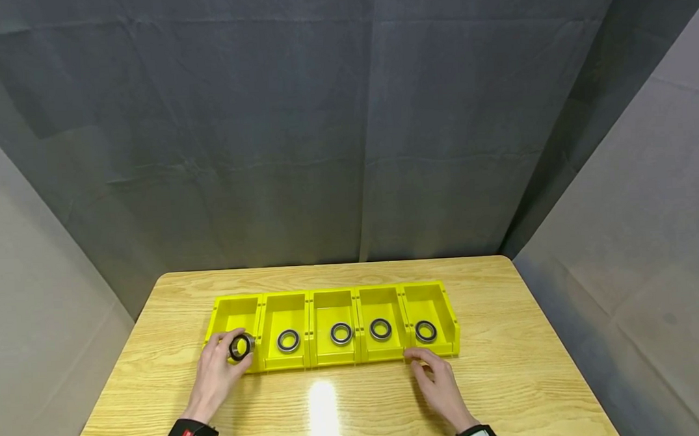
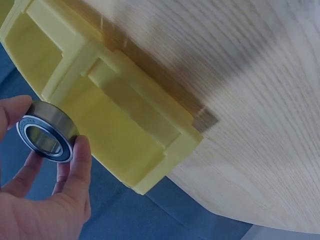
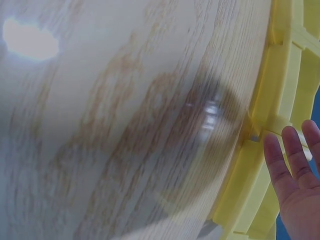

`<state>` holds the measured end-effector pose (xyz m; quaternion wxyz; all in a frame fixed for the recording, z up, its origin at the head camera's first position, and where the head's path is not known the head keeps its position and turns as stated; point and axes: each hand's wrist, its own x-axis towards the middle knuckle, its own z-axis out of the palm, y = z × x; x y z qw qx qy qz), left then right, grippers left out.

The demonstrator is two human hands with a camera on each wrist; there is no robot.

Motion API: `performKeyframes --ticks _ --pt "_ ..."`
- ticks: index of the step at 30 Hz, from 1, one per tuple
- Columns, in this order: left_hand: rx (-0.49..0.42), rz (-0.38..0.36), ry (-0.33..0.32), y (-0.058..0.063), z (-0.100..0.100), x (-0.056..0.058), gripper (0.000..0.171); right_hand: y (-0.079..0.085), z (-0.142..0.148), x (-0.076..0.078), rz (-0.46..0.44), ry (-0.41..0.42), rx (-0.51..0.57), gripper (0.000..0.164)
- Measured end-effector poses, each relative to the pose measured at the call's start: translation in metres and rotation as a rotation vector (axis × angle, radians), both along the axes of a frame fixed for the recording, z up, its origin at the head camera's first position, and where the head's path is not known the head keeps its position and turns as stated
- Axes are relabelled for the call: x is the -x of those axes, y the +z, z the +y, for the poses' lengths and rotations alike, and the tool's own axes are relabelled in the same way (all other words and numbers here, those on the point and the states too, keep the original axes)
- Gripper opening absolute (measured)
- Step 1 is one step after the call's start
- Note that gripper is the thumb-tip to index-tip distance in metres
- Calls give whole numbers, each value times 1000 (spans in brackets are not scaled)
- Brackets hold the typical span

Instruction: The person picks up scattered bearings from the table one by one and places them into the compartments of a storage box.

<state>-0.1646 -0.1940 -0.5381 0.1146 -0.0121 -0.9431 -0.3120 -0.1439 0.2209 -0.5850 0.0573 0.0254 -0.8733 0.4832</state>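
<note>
My left hand (image 1: 217, 367) pinches a ball bearing (image 2: 48, 131) between thumb and fingers, a steel ring with a black seal. It holds the bearing at the leftmost compartment of a row of yellow bins (image 1: 334, 360). In the left wrist view the bearing is tilted, its open bore showing. My right hand (image 1: 437, 382) is by the front edge of the bins at the right, holding nothing. Its fingers look extended in the right wrist view, fingertips (image 3: 270, 141) right at the bin's front lip.
Four other compartments hold one bearing each: a bearing (image 1: 288, 341), a bearing (image 1: 341, 334), a bearing (image 1: 380, 329) and a bearing (image 1: 426, 332). The bins stand on a wooden table (image 1: 509, 393). Grey curtains (image 1: 264, 150) enclose it at the back and sides.
</note>
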Motion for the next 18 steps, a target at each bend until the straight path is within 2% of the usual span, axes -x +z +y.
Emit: performKeyframes --ticks 18 --pt "22 -86 26 -1 -12 8 55 -2 2 0 24 -6 1 23"
